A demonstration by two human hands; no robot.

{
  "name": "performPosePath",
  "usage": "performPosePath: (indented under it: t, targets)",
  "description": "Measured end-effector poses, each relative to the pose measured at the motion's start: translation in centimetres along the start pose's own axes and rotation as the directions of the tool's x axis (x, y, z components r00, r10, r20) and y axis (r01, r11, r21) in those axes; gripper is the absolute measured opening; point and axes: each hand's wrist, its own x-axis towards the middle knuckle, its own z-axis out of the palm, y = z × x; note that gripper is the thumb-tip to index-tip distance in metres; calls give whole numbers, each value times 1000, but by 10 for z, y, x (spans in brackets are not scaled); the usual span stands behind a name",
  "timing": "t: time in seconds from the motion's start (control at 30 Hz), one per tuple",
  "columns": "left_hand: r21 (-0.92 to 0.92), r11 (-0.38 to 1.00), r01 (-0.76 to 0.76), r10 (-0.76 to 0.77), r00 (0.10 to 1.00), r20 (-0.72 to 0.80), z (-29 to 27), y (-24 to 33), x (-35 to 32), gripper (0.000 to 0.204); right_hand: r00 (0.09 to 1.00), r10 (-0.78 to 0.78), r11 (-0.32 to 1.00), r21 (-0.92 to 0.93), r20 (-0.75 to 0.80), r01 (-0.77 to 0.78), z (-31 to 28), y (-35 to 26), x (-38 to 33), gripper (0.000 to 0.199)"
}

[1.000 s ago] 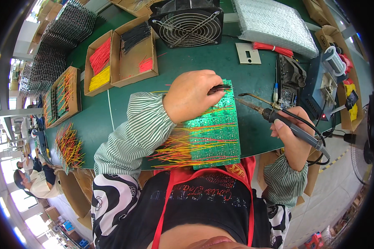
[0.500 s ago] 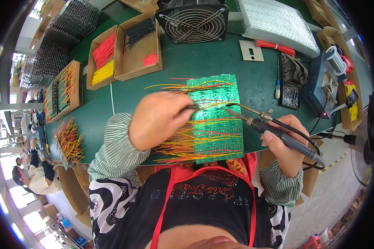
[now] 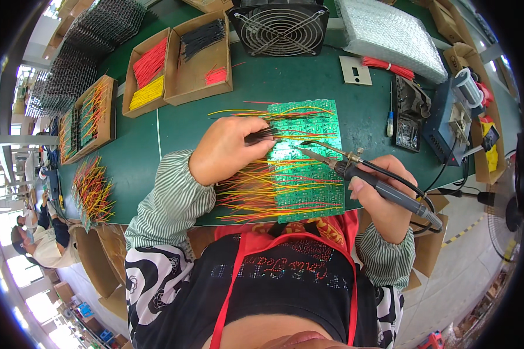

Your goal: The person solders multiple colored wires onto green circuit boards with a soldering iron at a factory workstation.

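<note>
A green circuit board panel (image 3: 308, 200) lies in front of me, with rows of red and yellow wires (image 3: 247, 192) sticking out past its left side. My left hand (image 3: 224, 150) is closed in a pinch on a small bunch of black wires (image 3: 258, 136), at the panel's left edge. From the right, my right hand (image 3: 386, 212) grips a soldering iron (image 3: 399, 196) with a thin feed tube (image 3: 332, 148) clamped along it. The iron's pointed tip is over the panel, close to the black wires' ends; whether it touches the board I cannot tell.
Cardboard trays of red, yellow and black wires (image 3: 202, 41) stand at the back left, beside a black fan (image 3: 278, 30). A wired-board pile (image 3: 93, 192) lies at the left. A blue soldering station (image 3: 448, 119), screwdriver (image 3: 390, 123) and bubble-wrapped package (image 3: 390, 38) are at the right.
My left hand has shifted slightly up and right, its pinched black wires now showing more clearly. The iron's tip has moved left over the panel. The whole view has shifted a little.
</note>
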Motion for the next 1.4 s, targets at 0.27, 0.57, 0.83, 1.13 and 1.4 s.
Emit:
performPosePath:
  t: [0.27,0.57,0.83,1.13,1.4]
  targets:
    - [34,999,3,-7,995,102,-5,1,4,25,999,5,1000,13,41,-6,10,7,8,18]
    - [26,999,-37,34,995,98,-4,-3,8,24,998,15,998,-59,56,-12,12,6,16,17]
    - [35,999,-37,33,992,125,-5,-4,9,24,1000,1,1000,10,20,-1,5,5,13,17]
    - [54,996,-76,76,997,-5,-17,0,3,22,999,31,999,-14,-19,-32,-5,1,6,17]
    - [250,948,-197,223,972,-79,-11,22,4,14,998,18,999,-36,-56,-20,-9,5,2,16]
